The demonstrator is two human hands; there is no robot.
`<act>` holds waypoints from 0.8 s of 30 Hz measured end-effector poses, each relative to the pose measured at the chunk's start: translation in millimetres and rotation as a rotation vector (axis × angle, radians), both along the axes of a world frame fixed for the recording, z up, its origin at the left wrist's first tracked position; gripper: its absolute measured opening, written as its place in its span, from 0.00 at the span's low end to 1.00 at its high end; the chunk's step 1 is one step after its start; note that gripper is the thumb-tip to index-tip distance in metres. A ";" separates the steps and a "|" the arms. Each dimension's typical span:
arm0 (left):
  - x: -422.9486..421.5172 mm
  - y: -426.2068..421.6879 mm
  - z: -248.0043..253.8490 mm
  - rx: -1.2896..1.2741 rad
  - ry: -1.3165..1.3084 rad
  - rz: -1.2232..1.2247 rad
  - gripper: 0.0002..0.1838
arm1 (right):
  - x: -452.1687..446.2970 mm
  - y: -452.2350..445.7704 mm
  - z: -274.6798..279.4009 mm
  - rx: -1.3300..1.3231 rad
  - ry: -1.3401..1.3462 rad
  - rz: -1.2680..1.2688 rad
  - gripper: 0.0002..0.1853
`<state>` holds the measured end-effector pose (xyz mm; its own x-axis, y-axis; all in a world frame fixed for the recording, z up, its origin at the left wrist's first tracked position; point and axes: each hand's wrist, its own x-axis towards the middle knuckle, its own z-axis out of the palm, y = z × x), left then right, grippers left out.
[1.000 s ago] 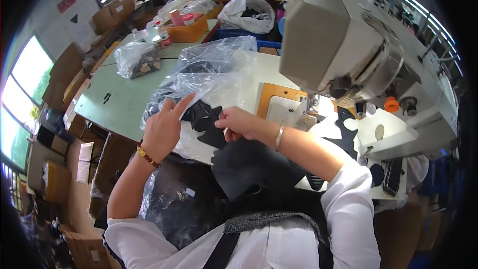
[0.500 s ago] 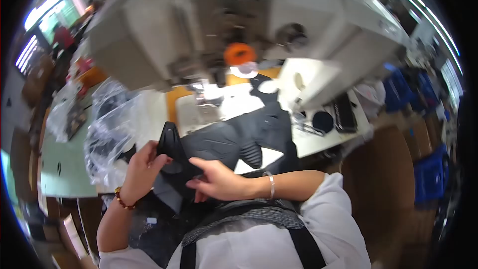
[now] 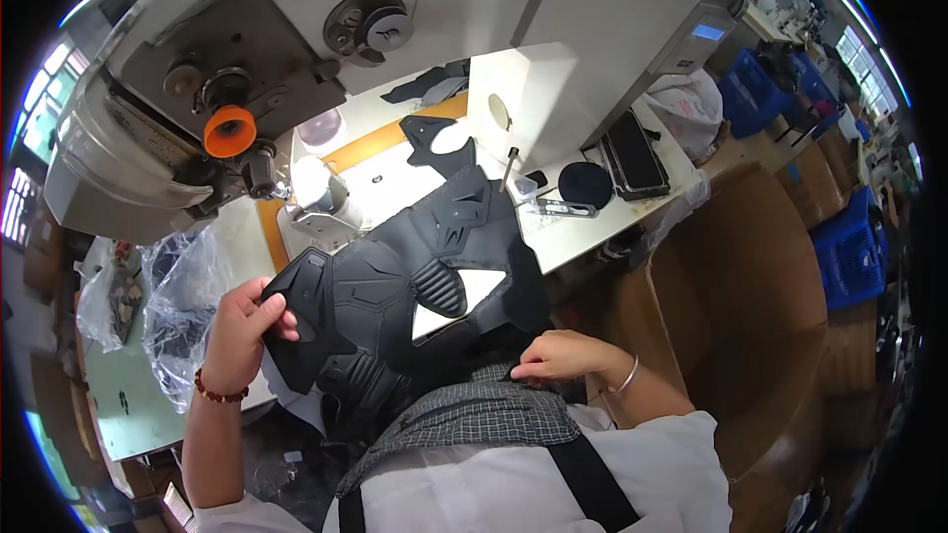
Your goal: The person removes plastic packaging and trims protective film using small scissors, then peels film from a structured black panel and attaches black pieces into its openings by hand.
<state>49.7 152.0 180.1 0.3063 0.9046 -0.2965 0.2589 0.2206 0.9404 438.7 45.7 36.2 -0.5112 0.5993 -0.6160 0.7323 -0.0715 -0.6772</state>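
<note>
A large black moulded padded panel with raised ribs and a triangular cut-out lies across the sewing machine bed and hangs over the front edge toward my lap. My left hand is closed on its left edge, thumb on top. My right hand is closed beside the panel's lower right part, close to my checked apron; what its fingers hold, if anything, is hidden. The industrial sewing machine stands over the panel, with its orange tension cone and lit needle area at the left.
Scissors-like snips, a round black pad and a black tray lie right of the panel. Clear plastic bags are at left. An open cardboard box stands at right, with blue crates beyond.
My right hand has moved right, away from the folded left part of the panel. That part now lies flatter. My left hand still grips the edge, and the view has shifted.
</note>
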 end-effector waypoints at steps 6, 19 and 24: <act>23.6 15.3 1.1 -0.042 0.126 -0.192 0.09 | -14.8 -11.4 -84.2 0.246 0.423 -0.384 0.33; 36.5 38.4 -14.0 -0.174 0.136 -0.372 0.08 | -64.1 4.3 -80.0 -0.200 0.693 -0.475 0.24; 45.4 36.4 -32.0 -0.212 0.091 -0.423 0.10 | -89.4 -0.1 -96.5 -0.222 0.699 -0.690 0.28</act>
<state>95.2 188.5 148.1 0.5985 0.6229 -0.5038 0.4465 0.2628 0.8553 349.3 45.6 -60.3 -0.3849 0.8088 -0.4446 -0.0733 -0.5069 -0.8589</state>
